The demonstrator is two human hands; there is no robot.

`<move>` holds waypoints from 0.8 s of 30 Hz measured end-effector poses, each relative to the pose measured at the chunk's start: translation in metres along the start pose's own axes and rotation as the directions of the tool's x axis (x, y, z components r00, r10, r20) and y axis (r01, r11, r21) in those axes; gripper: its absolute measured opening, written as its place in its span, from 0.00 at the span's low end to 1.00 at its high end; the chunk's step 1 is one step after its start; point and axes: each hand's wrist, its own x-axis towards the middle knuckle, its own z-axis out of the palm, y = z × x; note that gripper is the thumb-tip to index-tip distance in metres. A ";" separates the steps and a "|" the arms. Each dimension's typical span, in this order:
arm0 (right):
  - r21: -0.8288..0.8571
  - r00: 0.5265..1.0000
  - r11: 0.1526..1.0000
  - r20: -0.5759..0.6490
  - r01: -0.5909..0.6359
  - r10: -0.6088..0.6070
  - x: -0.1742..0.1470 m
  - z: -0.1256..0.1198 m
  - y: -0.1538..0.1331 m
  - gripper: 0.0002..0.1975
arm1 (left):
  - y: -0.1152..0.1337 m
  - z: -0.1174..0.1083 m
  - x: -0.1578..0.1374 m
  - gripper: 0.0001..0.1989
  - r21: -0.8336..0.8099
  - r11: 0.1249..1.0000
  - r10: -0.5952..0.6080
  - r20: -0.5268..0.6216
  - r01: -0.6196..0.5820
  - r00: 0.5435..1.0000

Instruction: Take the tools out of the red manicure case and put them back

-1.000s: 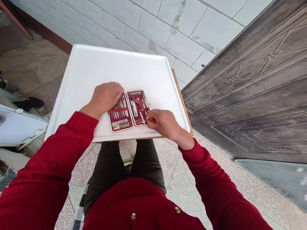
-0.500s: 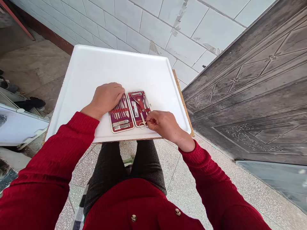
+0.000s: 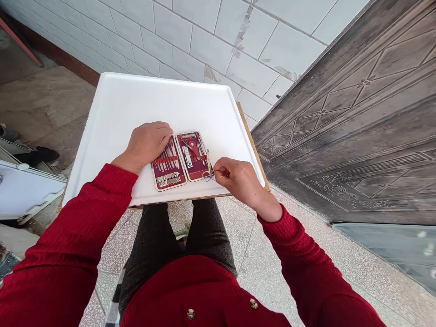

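Note:
An open manicure case (image 3: 186, 180) with a red lining lies on a white foam board (image 3: 136, 100). My left hand (image 3: 148, 141) grips the case's upper left edge, its thumb on the near side and its fingertips partly hidden. Pinched by one handle loop in my right hand (image 3: 236, 177) is a pair of small scissors (image 3: 209, 165), held just off the case's right edge. The left half of the case carries several slim metal tools under a red band and nail clippers (image 3: 169, 181) at the bottom. Cuticle nippers (image 3: 194, 146) and another nail clipper (image 3: 187, 156) sit in the right half.
Under the foam board a wooden board edge (image 3: 252, 136) shows on the right. Behind it runs a white tiled wall (image 3: 177, 32). A dark patterned door panel (image 3: 340, 118) stands to the right, and a white object (image 3: 27, 188) is at the left.
My right hand has drawn the scissors out of the case's right half, moving them to the right. My left hand still rests on the case. The view has shifted slightly.

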 end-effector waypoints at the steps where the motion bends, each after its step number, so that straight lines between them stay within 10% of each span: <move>1: -0.052 0.999 0.998 -0.024 0.023 -0.024 0.000 0.000 -0.001 0.06 | 0.000 0.000 0.000 0.18 0.004 1.000 -0.002 0.004 0.002 1.000; 9: -0.516 0.976 0.834 0.012 0.193 -0.219 0.002 0.003 -0.019 0.11 | 0.005 -0.004 -0.001 0.19 -0.027 0.999 -0.029 0.042 0.030 0.999; 24: -0.333 0.974 0.924 -0.056 0.191 -0.221 -0.019 0.023 -0.030 0.16 | 0.003 0.004 0.000 0.17 -0.070 0.997 -0.020 0.009 0.021 1.000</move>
